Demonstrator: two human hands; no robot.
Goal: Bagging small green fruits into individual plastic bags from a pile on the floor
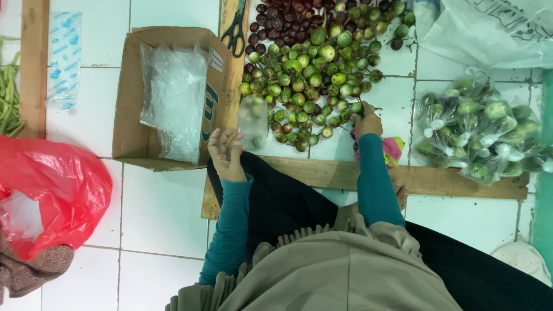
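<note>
- Bright, even, soft light falls from overhead across the white tiled floor (167, 207); shadows are faint.
- Soft glare shows on the crumpled clear plastic bags in the brown cardboard box (173, 98), left of the left hand (226, 152) fingers.
- The small clear bag (253, 121) at those fingertips is motion-blurred.
- The heap of small round green eggplants (311, 80) beyond the right hand (367, 121) fingers is sharp.
- Frame edges look slightly soft.

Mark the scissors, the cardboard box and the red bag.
scissors (233, 31), head view, on the handle loops
cardboard box (128, 109), head view, on the bare left wall
red bag (63, 184), head view, on the middle of the plastic
</note>
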